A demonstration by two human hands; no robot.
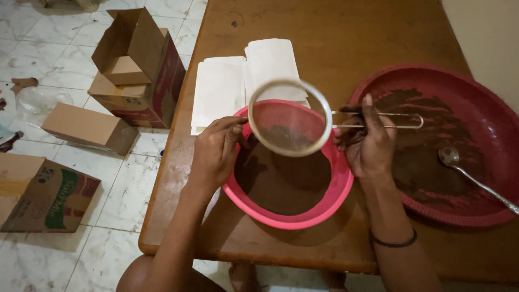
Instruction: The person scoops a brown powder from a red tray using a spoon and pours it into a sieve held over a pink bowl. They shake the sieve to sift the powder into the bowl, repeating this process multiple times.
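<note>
In the head view, a round wire sieve (290,118) hangs at the centre of the frame, tilted toward the camera, with a little brown powder on its mesh. The right hand (366,141), just right of centre, is closed around the sieve's wire handle, so the mesh lies to the left of that hand. The left hand (216,151), left of centre, curls its fingers against the sieve's left rim and the edge of the pink bowl (294,216) beneath it. The bowl sits on the wooden table (335,38) and holds brown powder. At the right, a wide red tray (486,103) carries powder and a metal spoon (470,176). White paper bags (221,89) lie above the bowl. Cardboard boxes (138,67) stand on the tiled floor at the left.
</note>
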